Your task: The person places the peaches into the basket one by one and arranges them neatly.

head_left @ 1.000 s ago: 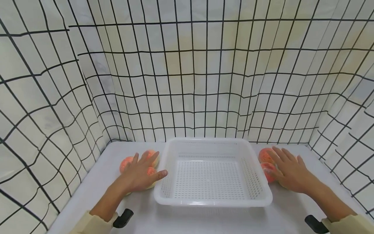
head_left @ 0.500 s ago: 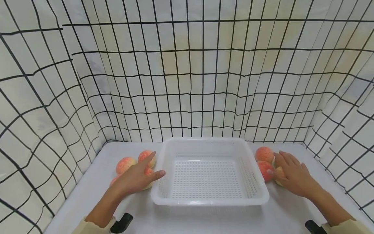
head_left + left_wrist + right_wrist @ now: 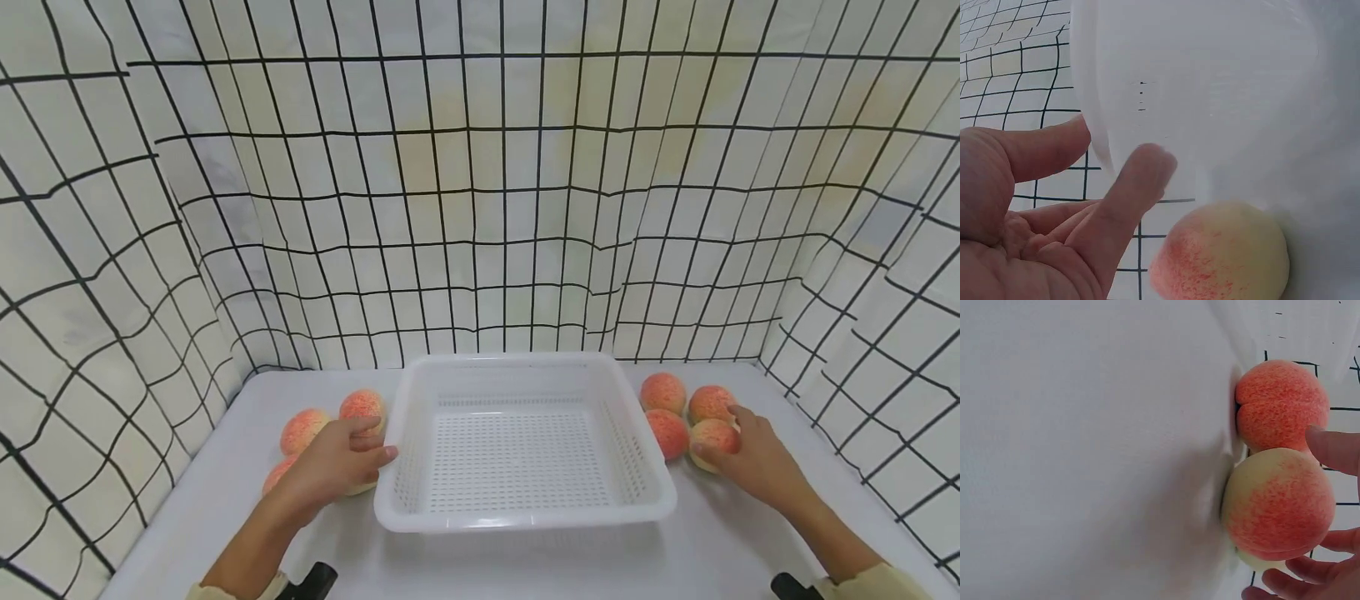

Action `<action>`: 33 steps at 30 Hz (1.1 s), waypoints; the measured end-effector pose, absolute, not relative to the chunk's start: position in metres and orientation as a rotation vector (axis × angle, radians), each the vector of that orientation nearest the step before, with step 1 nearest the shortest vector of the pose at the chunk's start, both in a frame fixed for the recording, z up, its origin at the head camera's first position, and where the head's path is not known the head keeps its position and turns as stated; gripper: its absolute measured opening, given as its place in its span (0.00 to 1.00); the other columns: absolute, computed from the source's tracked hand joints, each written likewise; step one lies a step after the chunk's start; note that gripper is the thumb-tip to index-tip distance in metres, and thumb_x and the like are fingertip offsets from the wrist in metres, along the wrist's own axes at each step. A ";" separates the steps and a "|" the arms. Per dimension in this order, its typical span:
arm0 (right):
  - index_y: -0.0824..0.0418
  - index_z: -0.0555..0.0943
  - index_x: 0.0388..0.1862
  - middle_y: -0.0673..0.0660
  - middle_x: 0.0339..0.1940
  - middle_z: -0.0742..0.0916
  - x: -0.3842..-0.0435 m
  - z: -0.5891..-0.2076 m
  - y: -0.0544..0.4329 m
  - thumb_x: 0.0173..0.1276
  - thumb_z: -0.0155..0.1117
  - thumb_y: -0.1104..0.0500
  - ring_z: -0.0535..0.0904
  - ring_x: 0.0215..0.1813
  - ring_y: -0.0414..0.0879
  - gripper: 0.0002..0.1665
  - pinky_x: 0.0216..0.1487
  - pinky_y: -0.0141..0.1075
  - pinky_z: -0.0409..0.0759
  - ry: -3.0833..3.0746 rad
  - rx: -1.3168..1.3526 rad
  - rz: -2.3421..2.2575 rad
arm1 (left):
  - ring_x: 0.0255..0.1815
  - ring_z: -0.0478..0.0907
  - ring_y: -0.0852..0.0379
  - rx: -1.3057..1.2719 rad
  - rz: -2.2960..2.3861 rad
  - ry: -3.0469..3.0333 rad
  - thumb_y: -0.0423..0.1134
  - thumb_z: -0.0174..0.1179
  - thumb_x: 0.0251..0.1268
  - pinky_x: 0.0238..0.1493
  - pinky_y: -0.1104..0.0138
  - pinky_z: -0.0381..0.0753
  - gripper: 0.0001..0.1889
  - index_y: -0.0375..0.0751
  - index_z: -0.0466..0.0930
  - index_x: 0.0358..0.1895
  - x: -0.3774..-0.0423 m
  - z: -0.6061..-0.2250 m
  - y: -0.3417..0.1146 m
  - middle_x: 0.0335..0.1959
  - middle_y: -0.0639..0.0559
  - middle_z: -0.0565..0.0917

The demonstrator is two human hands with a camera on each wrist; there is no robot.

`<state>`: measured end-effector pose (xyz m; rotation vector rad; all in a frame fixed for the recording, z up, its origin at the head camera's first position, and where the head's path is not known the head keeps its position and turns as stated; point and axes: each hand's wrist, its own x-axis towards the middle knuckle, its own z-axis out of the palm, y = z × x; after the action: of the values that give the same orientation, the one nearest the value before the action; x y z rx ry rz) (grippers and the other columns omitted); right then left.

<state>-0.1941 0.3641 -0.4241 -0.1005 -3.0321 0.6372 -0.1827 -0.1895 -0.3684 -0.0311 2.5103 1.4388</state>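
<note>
My left hand (image 3: 333,467) hovers over several red-and-yellow peaches (image 3: 303,429) left of a white plastic basket (image 3: 525,523). Its thumb reaches the basket's left rim, and no peach lies between thumb and fingers in the left wrist view, where a peach (image 3: 1229,256) sits beyond the hand. On the other side, my right hand (image 3: 765,462) has thumb and fingers curled around the nearest peach (image 3: 712,443), also seen as a peach (image 3: 1279,506) resting on the table. A redder peach (image 3: 1282,403) sits beside it. The left hand partly hides the peaches under it.
The basket's perforated floor shows between the two peach groups. Beside the right hand are a red peach (image 3: 665,433) and two more behind. A white sheet with a black grid (image 3: 517,208) encloses the back and sides of the white table (image 3: 517,571).
The view has swung slightly right. My right hand has drawn back off the peaches and curled around the nearest one. My left hand has moved back a little, uncovering more of the peaches.
</note>
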 end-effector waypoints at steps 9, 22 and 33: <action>0.78 0.55 0.77 0.83 0.73 0.68 -0.191 -0.432 0.368 0.67 0.71 0.37 0.68 0.71 0.78 0.61 0.64 0.68 0.77 -3.018 -0.286 0.907 | 0.39 0.89 0.52 -0.191 1.621 2.371 0.40 0.68 0.71 0.44 0.59 0.90 0.24 0.26 0.78 0.63 -0.186 -0.384 -0.189 0.45 0.43 0.91; 0.73 0.62 0.78 0.78 0.71 0.75 -0.194 -0.436 0.368 0.61 0.78 0.40 0.74 0.67 0.71 0.60 0.64 0.63 0.80 -2.945 -0.352 1.020 | 0.34 0.82 0.52 -0.312 1.700 2.292 0.41 0.69 0.70 0.36 0.62 0.87 0.15 0.30 0.84 0.48 -0.189 -0.391 -0.190 0.36 0.47 0.86; 0.73 0.63 0.78 0.77 0.73 0.74 -0.190 -0.428 0.375 0.59 0.80 0.40 0.74 0.67 0.70 0.61 0.65 0.62 0.79 -2.932 -0.389 1.028 | 0.34 0.81 0.53 -0.314 1.728 2.264 0.40 0.69 0.70 0.35 0.62 0.87 0.13 0.32 0.85 0.46 -0.193 -0.397 -0.190 0.36 0.48 0.86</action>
<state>-0.1905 0.3750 -0.4275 -0.3892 -2.9324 1.0281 -0.1928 -0.1896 -0.3968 -0.3140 2.2638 1.7278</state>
